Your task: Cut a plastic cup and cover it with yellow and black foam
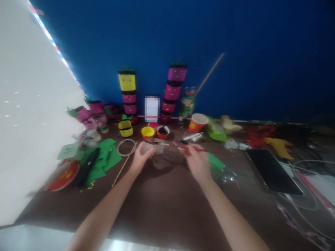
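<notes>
Just to the near side of the cup of black paint (pixel 163 131), note the clear plastic piece (pixel 158 150), pinched between thumb and fingers of the left hand (pixel 142 156). To the right of the same cup and slightly nearer, note the red brush (pixel 188 147), pinched in the fingers of the right hand (pixel 197 163) and directed leftward at the plastic piece. Contact between brush and plastic: impossible to confirm through blur.

Probable faults and causes, as judged:

1. Spill at the black paint cup. Cause: a knuckle or sleeveless wrist passing too low over the rim. Expect spread toward the yellow paint cup (pixel 148 132), set close by on the left.
2. Smear or slip on the plastic. Cause: smooth, thin walls under a light pinch, or excess pressure from the brush.
3. Toppling of the purple stack (pixel 172 93), behind the black paint cup and slightly right. Cause: a bump to the surface (pixel 167 209) or a forward overreach; likewise for the yellow-topped stack (pixel 128 96), behind and left.
4. Snagging of the brush handle. Cause: rear end extended rightward, above the green sheet (pixel 215 161), right of the black paint cup and nearer.

Keep both hands clear of both rims; keep the brush movement short.
</notes>
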The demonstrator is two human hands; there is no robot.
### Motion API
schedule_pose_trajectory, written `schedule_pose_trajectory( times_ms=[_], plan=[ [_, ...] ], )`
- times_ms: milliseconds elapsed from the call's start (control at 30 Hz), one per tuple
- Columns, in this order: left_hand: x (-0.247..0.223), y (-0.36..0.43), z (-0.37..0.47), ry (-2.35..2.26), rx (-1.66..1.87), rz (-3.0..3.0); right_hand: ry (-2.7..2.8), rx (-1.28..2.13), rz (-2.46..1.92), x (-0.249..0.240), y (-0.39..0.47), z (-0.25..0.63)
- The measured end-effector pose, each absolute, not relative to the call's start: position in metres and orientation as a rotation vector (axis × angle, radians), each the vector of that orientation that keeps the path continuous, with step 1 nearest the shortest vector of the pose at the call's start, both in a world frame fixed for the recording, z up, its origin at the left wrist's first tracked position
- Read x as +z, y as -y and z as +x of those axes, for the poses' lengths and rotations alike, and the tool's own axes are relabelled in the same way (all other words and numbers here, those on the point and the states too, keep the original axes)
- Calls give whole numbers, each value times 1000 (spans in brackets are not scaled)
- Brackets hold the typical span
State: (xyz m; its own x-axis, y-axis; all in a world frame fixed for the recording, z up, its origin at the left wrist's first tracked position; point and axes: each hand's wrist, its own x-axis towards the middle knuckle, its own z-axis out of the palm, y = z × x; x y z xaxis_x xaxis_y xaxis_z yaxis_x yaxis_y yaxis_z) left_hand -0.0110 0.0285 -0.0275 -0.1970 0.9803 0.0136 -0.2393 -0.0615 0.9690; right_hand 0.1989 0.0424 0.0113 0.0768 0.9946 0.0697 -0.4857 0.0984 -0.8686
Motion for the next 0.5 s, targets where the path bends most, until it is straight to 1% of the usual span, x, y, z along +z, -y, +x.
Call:
schedule_pose_trajectory(
  times_ms=[500],
  plan=[
    [-19,-28,-9,-1025,1477,892,747,1279,-803,13,-45,201]
  ],
)
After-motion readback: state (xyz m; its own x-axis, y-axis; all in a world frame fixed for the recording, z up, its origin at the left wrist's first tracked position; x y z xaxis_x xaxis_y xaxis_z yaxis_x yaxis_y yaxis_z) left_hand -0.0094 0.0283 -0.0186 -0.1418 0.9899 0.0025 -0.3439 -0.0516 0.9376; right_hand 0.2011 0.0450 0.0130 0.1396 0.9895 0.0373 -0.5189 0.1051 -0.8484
